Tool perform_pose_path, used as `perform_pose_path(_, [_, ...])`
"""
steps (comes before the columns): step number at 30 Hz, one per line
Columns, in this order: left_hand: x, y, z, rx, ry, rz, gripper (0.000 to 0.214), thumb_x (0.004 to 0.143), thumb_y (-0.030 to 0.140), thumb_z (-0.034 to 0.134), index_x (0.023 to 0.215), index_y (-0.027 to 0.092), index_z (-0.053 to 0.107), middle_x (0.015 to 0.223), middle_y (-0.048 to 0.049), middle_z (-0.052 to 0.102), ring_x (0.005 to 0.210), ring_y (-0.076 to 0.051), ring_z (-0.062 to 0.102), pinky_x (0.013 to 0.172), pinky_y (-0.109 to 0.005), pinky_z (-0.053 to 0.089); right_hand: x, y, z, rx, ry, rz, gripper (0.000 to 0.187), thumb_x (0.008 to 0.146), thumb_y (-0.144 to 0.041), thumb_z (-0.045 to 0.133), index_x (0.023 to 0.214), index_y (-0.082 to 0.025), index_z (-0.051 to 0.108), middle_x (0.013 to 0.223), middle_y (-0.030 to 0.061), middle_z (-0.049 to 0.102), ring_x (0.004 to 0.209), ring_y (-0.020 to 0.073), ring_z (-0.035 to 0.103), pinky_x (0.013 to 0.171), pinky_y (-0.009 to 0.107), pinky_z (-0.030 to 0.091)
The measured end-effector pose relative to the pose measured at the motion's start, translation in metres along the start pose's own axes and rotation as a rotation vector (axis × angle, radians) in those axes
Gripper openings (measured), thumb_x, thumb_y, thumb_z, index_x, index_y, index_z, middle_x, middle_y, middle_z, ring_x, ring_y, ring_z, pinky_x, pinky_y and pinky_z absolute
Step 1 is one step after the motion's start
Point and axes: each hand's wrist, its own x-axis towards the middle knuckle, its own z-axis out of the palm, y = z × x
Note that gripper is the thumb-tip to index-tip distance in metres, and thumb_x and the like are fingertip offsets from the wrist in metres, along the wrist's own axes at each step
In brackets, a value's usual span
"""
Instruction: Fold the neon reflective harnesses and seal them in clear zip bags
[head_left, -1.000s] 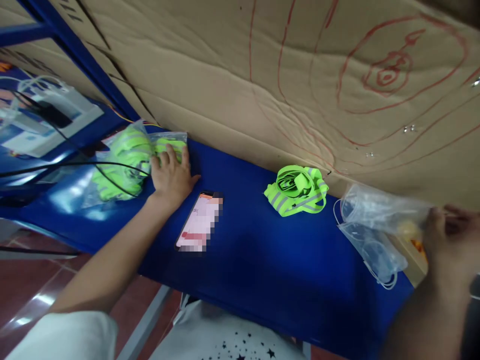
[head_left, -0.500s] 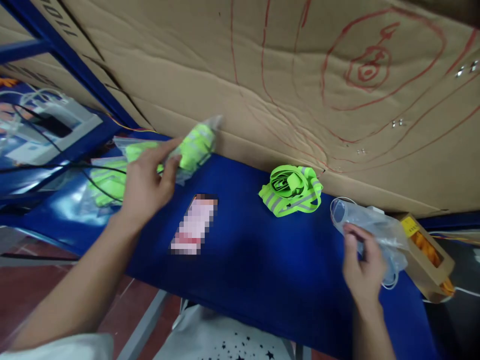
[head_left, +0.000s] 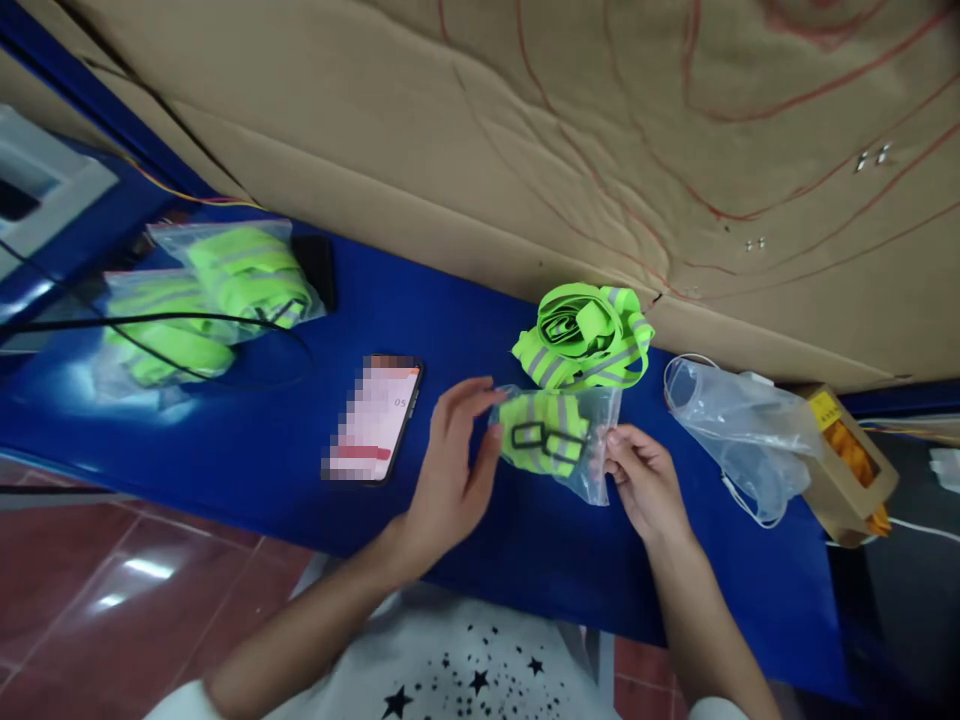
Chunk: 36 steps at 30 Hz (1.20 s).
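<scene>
In the head view, a clear zip bag (head_left: 592, 480) holds a folded neon-green reflective strap (head_left: 544, 415) with black buckles. Pinched in my right hand (head_left: 645, 480) is the bag's right edge, by the seal. My left hand (head_left: 454, 470) curls round the bag's left end, its thumb and fingertips against the plastic. Just behind the bag, a loose coil of the same reflective strap (head_left: 581, 335) rests on the blue table (head_left: 315, 520) against the cardboard.
Two more bagged straps (head_left: 244, 265) lie at the left, beside a dark flat object (head_left: 315, 270). A phone (head_left: 375, 420) with a lit screen is left of my hands. Clear plastic bags (head_left: 742, 420) and a windowed cardboard box (head_left: 851, 465) stand right. A black cable (head_left: 187, 318) crosses the left side.
My left hand has brought the bagged strap from the left pile to the middle. My right hand has left the clear plastic at the right and taken hold of the bag's edge.
</scene>
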Motion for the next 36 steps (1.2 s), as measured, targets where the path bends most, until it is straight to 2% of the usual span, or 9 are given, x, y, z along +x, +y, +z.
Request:
perform_pose_path(3, [-0.006, 0.025, 0.013, 0.221, -0.126, 0.261, 0.014, 0.098, 0.029, 0.061, 0.109, 0.020, 0.063, 0.107, -0.0063, 0.068, 0.103, -0.021, 0.064, 0.089, -0.038, 0.045, -0.009, 0.000, 0.006, 0.081, -0.076, 0.006, 0.024, 0.078, -0.041, 0.085, 0.078, -0.020, 0.072, 0.065, -0.0004, 0.068, 0.054, 0.0119, 0.063, 0.053, 0.022, 0.052])
perform_pose_path(6, [-0.013, 0.039, 0.026, 0.323, -0.233, 0.350, 0.030, 0.094, 0.047, 0.065, 0.094, 0.017, 0.062, 0.089, -0.0065, 0.068, 0.082, -0.023, 0.062, 0.073, -0.038, 0.046, -0.019, 0.005, 0.011, 0.071, -0.143, -0.029, 0.024, 0.075, -0.035, 0.088, 0.074, -0.020, 0.069, 0.063, -0.0016, 0.068, 0.052, 0.0124, 0.063, 0.052, 0.023, 0.053])
perform_pose_path(9, [-0.014, 0.040, 0.031, 0.293, -0.257, 0.291, 0.028, 0.095, 0.044, 0.064, 0.086, 0.017, 0.061, 0.083, -0.0063, 0.066, 0.079, -0.022, 0.062, 0.071, -0.037, 0.048, -0.024, 0.009, 0.012, 0.002, -0.174, -0.073, 0.021, 0.078, -0.033, 0.086, 0.077, -0.020, 0.069, 0.068, -0.0011, 0.070, 0.057, 0.0125, 0.065, 0.055, 0.023, 0.053])
perform_pose_path(16, [-0.008, 0.033, 0.018, -0.007, -0.471, 0.102, 0.016, 0.100, 0.033, 0.060, 0.096, 0.020, 0.069, 0.091, -0.0058, 0.072, 0.088, -0.020, 0.067, 0.079, -0.034, 0.051, -0.026, 0.002, 0.017, 0.011, -0.273, -0.062, 0.017, 0.088, -0.033, 0.077, 0.090, -0.021, 0.065, 0.073, -0.0033, 0.066, 0.054, 0.0111, 0.064, 0.053, 0.024, 0.056])
perform_pose_path(20, [-0.008, 0.031, 0.016, 0.037, -0.467, 0.146, 0.015, 0.100, 0.027, 0.059, 0.092, 0.020, 0.069, 0.087, -0.0033, 0.074, 0.082, -0.020, 0.067, 0.077, -0.035, 0.049, -0.032, 0.000, 0.023, -0.065, -0.217, -0.120, 0.019, 0.086, -0.032, 0.079, 0.095, -0.022, 0.064, 0.079, -0.0025, 0.066, 0.063, 0.0116, 0.066, 0.057, 0.024, 0.059])
perform_pose_path(26, [-0.005, 0.031, 0.011, 0.091, -0.481, 0.148, 0.016, 0.101, 0.022, 0.053, 0.093, 0.021, 0.067, 0.087, -0.0022, 0.076, 0.078, -0.019, 0.068, 0.075, -0.034, 0.047, -0.039, -0.002, 0.023, -0.294, -0.163, -0.256, 0.028, 0.084, -0.026, 0.080, 0.109, -0.025, 0.067, 0.100, 0.0030, 0.072, 0.089, 0.0160, 0.071, 0.078, 0.029, 0.063])
perform_pose_path(31, [-0.006, 0.033, 0.007, 0.025, -0.431, 0.119, 0.015, 0.100, 0.016, 0.052, 0.100, 0.022, 0.066, 0.093, -0.0032, 0.075, 0.085, -0.020, 0.068, 0.081, -0.035, 0.047, -0.048, -0.005, 0.027, -0.412, -0.126, -0.351, 0.016, 0.089, -0.025, 0.075, 0.104, -0.024, 0.072, 0.094, 0.0028, 0.076, 0.082, 0.0164, 0.074, 0.078, 0.031, 0.064])
perform_pose_path(34, [-0.006, 0.037, -0.001, -0.139, -0.349, -0.002, 0.009, 0.099, 0.019, 0.055, 0.099, 0.021, 0.064, 0.094, -0.0044, 0.071, 0.089, -0.019, 0.065, 0.082, -0.034, 0.047, -0.048, -0.007, 0.023, -0.454, 0.021, -0.371, 0.005, 0.091, -0.027, 0.073, 0.091, -0.022, 0.072, 0.082, 0.0021, 0.076, 0.071, 0.0159, 0.072, 0.068, 0.028, 0.061])
perform_pose_path(36, [-0.005, 0.039, -0.008, -0.364, -0.295, -0.155, 0.009, 0.101, 0.026, 0.056, 0.098, 0.022, 0.063, 0.093, -0.0047, 0.068, 0.089, -0.018, 0.063, 0.081, -0.032, 0.048, -0.043, -0.007, 0.017, -0.379, 0.079, -0.324, 0.015, 0.091, -0.034, 0.073, 0.083, -0.021, 0.070, 0.073, 0.0014, 0.074, 0.065, 0.0159, 0.070, 0.064, 0.027, 0.059])
